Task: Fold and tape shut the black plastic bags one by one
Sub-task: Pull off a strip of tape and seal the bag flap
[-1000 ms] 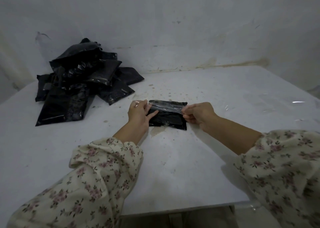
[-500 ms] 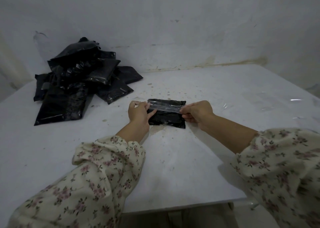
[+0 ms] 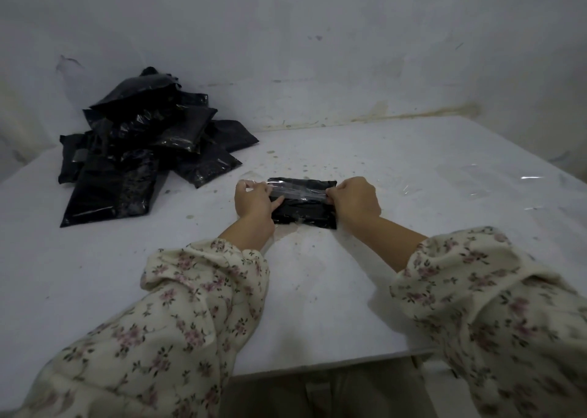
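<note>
One strip of clear tape [image 3: 298,193] is held stretched across the top of the folded black bag [image 3: 305,217], which is lying flat on the white table [image 3: 317,290]. The strip's left end is pinched by the left hand [image 3: 254,200] at the bag's left edge, and the right end is pinched by the right hand [image 3: 355,200] at the bag's right edge, fingers curled on both. Whether the tape is already stuck down along its length can't be told, since it's see-through and glossy.

Stuff that could probably go wrong from here:
- If tension is lost on either end, the strip could be curled back onto itself or stuck to the fingers.
- If it's laid down crooked, the fold could be missed and the flap might spring open.
- The plastic looks slick, so the bag could be dragged sideways when the tape is pressed.
- Wrinkles or bubbles could be trapped if the ends are pushed down before the middle.

The pile of black bags [image 3: 139,151] is heaped well to the left of and behind the folded bag. Some shiny clear film [image 3: 495,186] is seen off to its right.
</note>
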Available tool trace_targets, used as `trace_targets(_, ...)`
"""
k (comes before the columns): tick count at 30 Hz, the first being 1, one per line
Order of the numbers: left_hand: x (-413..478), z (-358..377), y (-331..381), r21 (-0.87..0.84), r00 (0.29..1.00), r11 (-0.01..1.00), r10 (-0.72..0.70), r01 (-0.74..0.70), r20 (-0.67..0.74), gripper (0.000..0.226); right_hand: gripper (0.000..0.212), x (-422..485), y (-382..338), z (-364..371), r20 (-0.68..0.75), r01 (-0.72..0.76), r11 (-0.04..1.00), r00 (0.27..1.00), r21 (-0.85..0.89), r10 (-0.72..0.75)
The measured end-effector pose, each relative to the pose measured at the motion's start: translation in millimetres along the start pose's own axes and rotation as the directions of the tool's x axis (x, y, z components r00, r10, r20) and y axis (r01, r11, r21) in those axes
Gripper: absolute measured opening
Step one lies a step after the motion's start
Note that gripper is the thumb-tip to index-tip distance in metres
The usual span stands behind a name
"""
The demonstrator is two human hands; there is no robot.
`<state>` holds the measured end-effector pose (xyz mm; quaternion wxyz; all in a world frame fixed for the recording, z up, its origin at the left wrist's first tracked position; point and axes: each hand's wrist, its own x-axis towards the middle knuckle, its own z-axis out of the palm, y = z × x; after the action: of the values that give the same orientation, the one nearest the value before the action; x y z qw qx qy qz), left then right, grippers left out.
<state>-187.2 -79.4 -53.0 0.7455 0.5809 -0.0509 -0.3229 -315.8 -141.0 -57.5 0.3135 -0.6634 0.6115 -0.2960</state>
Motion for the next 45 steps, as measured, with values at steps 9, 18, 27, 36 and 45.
trace_targets(9, -2.6, -0.6, 0.0, 0.026, 1.000, 1.000, -0.008, 0.008, 0.019, 0.029, 0.021, -7.3, 7.3, 4.8, -0.059, 0.119, 0.961, 0.989, -0.248, -0.138)
trace_targets(18, -4.1, -0.7, 2.3, 0.054, 0.999, 0.998, -0.035, 0.034, 0.029, 0.028, 0.027, -3.2, 10.4, 4.9, -0.055, 0.083, 0.973, 0.994, -0.217, -0.097)
trace_targets(27, -3.5, -0.4, 2.6, 0.045, 0.999, 0.998, -0.041, 0.040, 0.026, 0.026, 0.031, 3.2, 16.0, 3.8, -0.028, 0.060, 0.987, 0.998, -0.149, -0.064)
trace_targets(36, -1.6, -0.6, 1.7, 0.078, 0.999, 0.997, -0.032, 0.030, 0.027, 0.025, 0.029, -2.5, 12.1, -6.7, 0.030, 0.135, 0.928, 0.991, -0.346, -0.132)
trace_targets(45, -2.2, 0.6, 2.0, 0.080, 0.999, 0.996, -0.035, 0.034, 0.012, 0.028, 0.018, 15.5, -0.2, -17.6, 0.144, 0.033, 0.989, 0.989, -0.146, -0.012)
